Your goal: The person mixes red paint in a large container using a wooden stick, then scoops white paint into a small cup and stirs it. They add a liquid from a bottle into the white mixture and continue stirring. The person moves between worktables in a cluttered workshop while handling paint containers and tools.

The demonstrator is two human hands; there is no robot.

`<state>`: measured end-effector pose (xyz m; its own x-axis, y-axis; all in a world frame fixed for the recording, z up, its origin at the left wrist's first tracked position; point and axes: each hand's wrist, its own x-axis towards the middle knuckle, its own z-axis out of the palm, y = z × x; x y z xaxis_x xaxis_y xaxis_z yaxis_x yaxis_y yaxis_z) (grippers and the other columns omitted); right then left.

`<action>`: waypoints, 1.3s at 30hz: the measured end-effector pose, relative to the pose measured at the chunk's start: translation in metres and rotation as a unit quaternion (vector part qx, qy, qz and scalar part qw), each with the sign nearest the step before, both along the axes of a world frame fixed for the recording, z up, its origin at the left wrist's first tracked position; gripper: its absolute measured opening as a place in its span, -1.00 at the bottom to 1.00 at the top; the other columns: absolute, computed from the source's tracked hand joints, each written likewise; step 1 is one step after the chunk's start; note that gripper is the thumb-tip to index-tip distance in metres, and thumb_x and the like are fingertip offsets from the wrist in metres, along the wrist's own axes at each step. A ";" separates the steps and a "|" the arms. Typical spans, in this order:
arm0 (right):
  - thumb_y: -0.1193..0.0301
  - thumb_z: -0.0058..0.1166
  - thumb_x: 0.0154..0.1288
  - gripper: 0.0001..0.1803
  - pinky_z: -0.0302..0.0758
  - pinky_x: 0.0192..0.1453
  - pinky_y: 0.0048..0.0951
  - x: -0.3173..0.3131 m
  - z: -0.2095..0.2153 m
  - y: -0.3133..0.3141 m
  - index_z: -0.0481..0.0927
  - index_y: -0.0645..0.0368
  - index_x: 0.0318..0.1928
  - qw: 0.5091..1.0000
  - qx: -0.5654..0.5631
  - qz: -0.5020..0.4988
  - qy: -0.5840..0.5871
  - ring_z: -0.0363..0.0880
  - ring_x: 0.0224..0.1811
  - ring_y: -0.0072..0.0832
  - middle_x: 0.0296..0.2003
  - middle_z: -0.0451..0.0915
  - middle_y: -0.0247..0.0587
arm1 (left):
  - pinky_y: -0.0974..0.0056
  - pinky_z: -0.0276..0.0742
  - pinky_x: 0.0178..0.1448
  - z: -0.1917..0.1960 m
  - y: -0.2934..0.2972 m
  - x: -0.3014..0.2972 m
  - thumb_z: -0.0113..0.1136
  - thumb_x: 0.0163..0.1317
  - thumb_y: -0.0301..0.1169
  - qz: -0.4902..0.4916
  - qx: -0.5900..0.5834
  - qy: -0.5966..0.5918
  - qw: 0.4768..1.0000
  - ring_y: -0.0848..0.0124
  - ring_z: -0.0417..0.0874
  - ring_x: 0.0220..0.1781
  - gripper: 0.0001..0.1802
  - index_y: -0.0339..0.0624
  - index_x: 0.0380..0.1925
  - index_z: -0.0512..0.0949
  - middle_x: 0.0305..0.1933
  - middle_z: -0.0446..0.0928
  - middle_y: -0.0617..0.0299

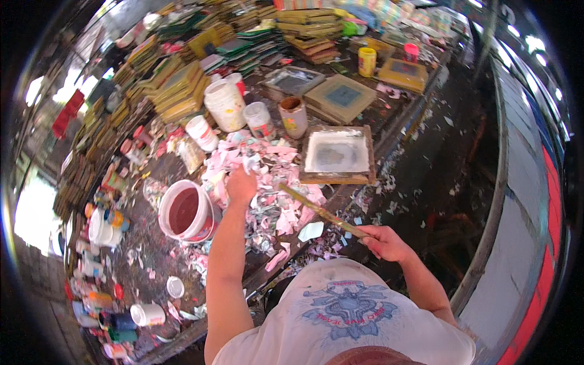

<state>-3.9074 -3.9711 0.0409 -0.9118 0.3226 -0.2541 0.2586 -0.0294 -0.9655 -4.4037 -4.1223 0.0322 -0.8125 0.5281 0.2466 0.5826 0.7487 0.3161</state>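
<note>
My right hand is closed around the near end of a long, narrow, paint-stained wooden stick. The stick's far end points up and left over a heap of crumpled pink and white scraps. Over the left part of this heap is my left hand, its fingers drawn together on a pale scrap; they are partly hidden. Just left of that forearm stands a white bucket with dark reddish contents. A framed printing screen with a white border lies beyond the stick.
Paint-smeared tubs and a brown-rimmed container stand behind the heap. Stacked wooden frames line the far side, with another framed screen lying nearer. Several jars and a white tub crowd the left. Scraps litter the dark floor right.
</note>
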 end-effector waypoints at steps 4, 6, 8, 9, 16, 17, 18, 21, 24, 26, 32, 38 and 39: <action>0.45 0.08 0.78 -0.48 0.43 -0.42 -0.50 0.011 0.002 0.005 0.58 0.12 0.64 0.999 -0.005 -0.023 0.026 0.42 -0.54 -0.72 -0.43 0.50 -0.55 | -0.22 0.67 0.43 -0.028 -0.011 0.020 0.44 0.32 -0.26 -0.066 0.083 0.076 0.991 -0.25 0.70 0.40 -0.28 0.02 0.52 0.57 0.47 0.60 -0.31; 0.45 0.08 0.78 -0.48 0.43 -0.42 -0.51 0.012 0.005 0.003 0.58 0.15 0.63 1.000 0.010 -0.024 0.011 0.43 -0.54 -0.72 -0.43 0.51 -0.55 | -0.25 0.46 0.63 -0.043 -0.014 0.028 0.46 0.25 -0.31 -0.079 -0.013 0.153 0.985 -0.23 0.50 0.59 -0.20 0.03 0.55 0.55 0.60 0.47 -0.20; 0.46 0.09 0.78 -0.49 0.44 -0.42 -0.52 0.013 0.007 0.000 0.59 0.19 0.62 1.000 -0.007 -0.026 0.013 0.42 -0.57 -0.71 -0.49 0.51 -0.51 | -0.28 0.29 0.76 -0.059 -0.020 0.036 0.42 0.29 -0.29 -0.099 -0.035 0.120 0.987 -0.23 0.46 0.63 -0.21 -0.02 0.57 0.53 0.58 0.48 -0.17; 0.47 0.09 0.78 -0.49 0.44 -0.42 -0.52 0.013 0.007 -0.001 0.59 0.21 0.61 0.999 -0.024 -0.021 0.020 0.42 -0.58 -0.70 -0.52 0.51 -0.50 | -0.31 0.28 0.76 -0.062 -0.021 0.035 0.38 0.41 -0.12 -0.093 -0.018 0.060 0.994 -0.28 0.40 0.68 -0.19 -0.02 0.64 0.46 0.66 0.41 -0.23; 0.50 0.11 0.76 -0.49 0.45 -0.45 -0.51 0.023 -0.006 0.005 0.58 0.24 0.60 0.998 0.019 -0.028 0.049 0.42 -0.57 -0.73 -0.45 0.54 -0.51 | -0.44 0.13 0.81 -0.057 -0.047 0.080 0.20 0.56 0.33 -0.131 -0.093 0.064 0.985 -0.52 0.12 0.82 0.00 0.00 0.79 0.29 0.84 0.16 -0.35; 0.50 0.12 0.75 -0.49 0.46 -0.46 -0.52 0.025 -0.008 0.007 0.59 0.26 0.59 0.998 0.021 -0.036 0.056 0.43 -0.57 -0.72 -0.44 0.55 -0.49 | -0.46 0.31 0.72 -0.047 -0.050 0.085 0.19 0.56 0.36 -0.132 -0.132 0.091 0.978 -0.54 0.28 0.74 0.02 0.03 0.80 0.26 0.82 0.18 -0.37; 0.50 0.14 0.74 -0.50 0.46 -0.46 -0.52 0.028 -0.009 0.011 0.60 0.29 0.57 0.997 0.023 -0.045 0.061 0.44 -0.57 -0.71 -0.44 0.56 -0.47 | -0.44 0.41 0.65 -0.036 -0.052 0.090 0.20 0.55 0.34 -0.126 -0.143 0.081 0.978 -0.50 0.38 0.67 0.01 0.03 0.80 0.27 0.79 0.24 -0.37; 0.47 0.18 0.73 -0.53 0.45 -0.50 -0.53 0.038 -0.010 0.023 0.63 0.30 0.52 0.992 0.033 -0.067 0.105 0.44 -0.59 -0.72 -0.42 0.58 -0.44 | -0.24 0.80 0.20 0.009 -0.047 0.091 0.29 0.54 0.23 -0.083 -0.202 0.018 0.976 -0.19 0.85 0.20 -0.15 -0.04 0.63 0.49 0.38 0.66 -0.26; 0.46 0.22 0.70 -0.57 0.43 -0.53 -0.54 0.047 -0.011 0.035 0.67 0.31 0.46 0.984 0.046 -0.107 0.132 0.45 -0.60 -0.73 -0.42 0.60 -0.45 | -0.14 0.83 0.07 0.042 -0.038 0.088 0.33 0.52 0.14 0.001 -0.159 0.033 0.987 -0.03 0.90 0.00 -0.37 -0.12 0.29 0.71 0.06 0.77 -0.12; 0.54 0.21 0.66 -0.59 0.45 -0.52 -0.53 0.053 -0.014 0.045 0.71 0.29 0.42 0.980 0.045 -0.133 0.143 0.45 -0.58 -0.75 -0.36 0.64 -0.44 | -0.13 0.81 -0.05 0.052 -0.039 0.087 0.42 0.46 -0.05 -0.036 -0.034 0.138 0.989 -0.02 0.89 -0.11 -0.60 -0.16 -0.01 0.78 -0.07 0.77 -0.05; 0.38 0.26 0.72 -0.59 0.45 -0.53 -0.53 0.058 -0.028 0.068 0.69 0.36 0.39 0.950 0.050 -0.230 0.203 0.42 -0.60 -0.74 -0.45 0.58 -0.46 | -0.13 0.67 0.35 0.043 -0.017 0.046 0.53 0.31 -0.32 -0.074 0.231 0.196 0.950 -0.14 0.73 0.29 -0.35 -0.16 0.41 0.64 0.23 0.68 -0.12; 0.31 0.22 0.76 -0.56 0.43 -0.54 -0.55 0.055 -0.032 0.077 0.66 0.37 0.40 0.911 0.054 -0.361 0.193 0.40 -0.61 -0.74 -0.48 0.52 -0.46 | -0.09 0.45 0.72 0.011 0.027 -0.055 0.65 0.21 -0.39 0.111 0.383 0.022 0.917 -0.16 0.52 0.61 0.26 -0.44 0.77 0.04 0.61 0.41 -0.28; 0.29 0.22 0.78 -0.55 0.41 -0.54 -0.55 0.055 -0.030 0.078 0.65 0.37 0.42 0.903 0.074 -0.376 0.193 0.38 -0.61 -0.74 -0.48 0.50 -0.48 | -0.07 0.43 0.73 0.007 0.035 -0.077 0.67 0.19 -0.37 0.130 0.409 0.032 0.903 -0.17 0.50 0.63 0.28 -0.47 0.77 0.03 0.62 0.40 -0.30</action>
<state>-3.8520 -3.8927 0.0112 -0.4326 0.8918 0.1323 -0.1363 0.0804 -0.9874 -4.4803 -4.0874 0.0390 -0.8528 -0.0583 0.5189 0.4581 0.3935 0.7971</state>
